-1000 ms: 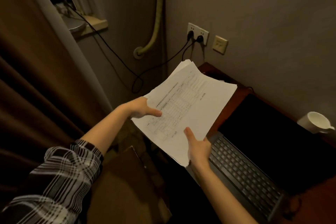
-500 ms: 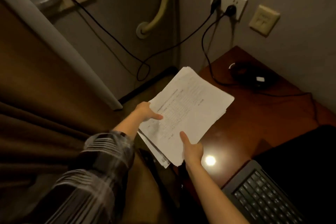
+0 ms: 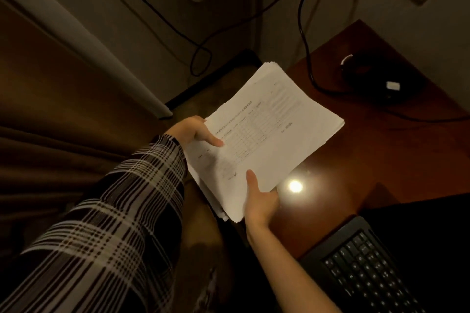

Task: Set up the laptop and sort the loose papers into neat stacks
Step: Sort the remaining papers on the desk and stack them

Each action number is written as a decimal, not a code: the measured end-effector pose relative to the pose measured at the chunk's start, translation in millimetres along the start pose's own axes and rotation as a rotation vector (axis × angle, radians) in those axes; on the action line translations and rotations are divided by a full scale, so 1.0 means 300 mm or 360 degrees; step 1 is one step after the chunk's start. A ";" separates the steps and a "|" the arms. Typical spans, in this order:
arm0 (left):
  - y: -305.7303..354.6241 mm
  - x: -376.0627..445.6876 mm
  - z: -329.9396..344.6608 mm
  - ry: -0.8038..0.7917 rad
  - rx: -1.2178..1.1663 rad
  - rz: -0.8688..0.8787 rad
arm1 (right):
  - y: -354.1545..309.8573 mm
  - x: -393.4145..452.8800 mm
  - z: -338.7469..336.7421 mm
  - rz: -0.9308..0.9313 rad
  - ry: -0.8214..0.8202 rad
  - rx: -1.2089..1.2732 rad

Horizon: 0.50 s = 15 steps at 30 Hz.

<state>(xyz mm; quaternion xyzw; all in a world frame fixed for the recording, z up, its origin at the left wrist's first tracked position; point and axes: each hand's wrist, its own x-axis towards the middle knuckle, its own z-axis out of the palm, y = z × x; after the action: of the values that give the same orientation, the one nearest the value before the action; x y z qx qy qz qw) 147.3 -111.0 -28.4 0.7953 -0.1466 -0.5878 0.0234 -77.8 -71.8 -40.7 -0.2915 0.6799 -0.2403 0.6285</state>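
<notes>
A stack of white printed papers is held in the air over the left end of the dark wooden desk. My left hand grips its left edge, thumb on top. My right hand holds the near edge, thumb lying on the top sheet. Some lower sheets stick out unevenly at the near left corner. The open laptop sits at the lower right, its keyboard showing and its screen dark.
A black power adapter with cables lies at the back of the desk. Cables run up the wall to sockets. A brown curtain hangs on the left. A bright lamp reflection shines on the wood.
The view has tilted down and drawn closer. The paper stack has come lower toward the desk's left end, both hands keeping the same hold.
</notes>
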 end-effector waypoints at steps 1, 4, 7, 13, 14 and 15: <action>0.003 -0.005 -0.001 0.0013 0.0018 -0.0010 | -0.006 -0.003 0.001 0.0004 -0.0003 -0.0001; 0.012 -0.029 0.005 0.0111 0.0119 -0.0032 | -0.003 0.002 0.000 0.0017 -0.0021 0.0017; 0.008 -0.036 -0.004 0.0084 0.0177 -0.0004 | -0.002 0.002 -0.001 0.0018 -0.0043 0.0047; -0.016 -0.055 0.017 0.0272 0.0211 0.0211 | -0.029 -0.006 -0.010 0.0061 -0.0032 0.0071; -0.021 -0.057 0.015 0.0309 0.0216 0.0283 | -0.040 -0.015 -0.008 0.0062 -0.0012 0.0077; -0.025 -0.073 0.015 0.0323 0.0209 0.0370 | -0.050 -0.026 -0.004 0.0048 0.0016 0.0089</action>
<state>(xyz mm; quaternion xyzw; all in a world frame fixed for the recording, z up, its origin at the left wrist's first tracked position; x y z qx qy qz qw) 138.8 -97.6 -11.1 0.8280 -0.2726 -0.4869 0.0540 -77.1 -77.0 -24.6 -0.2623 0.6803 -0.2512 0.6366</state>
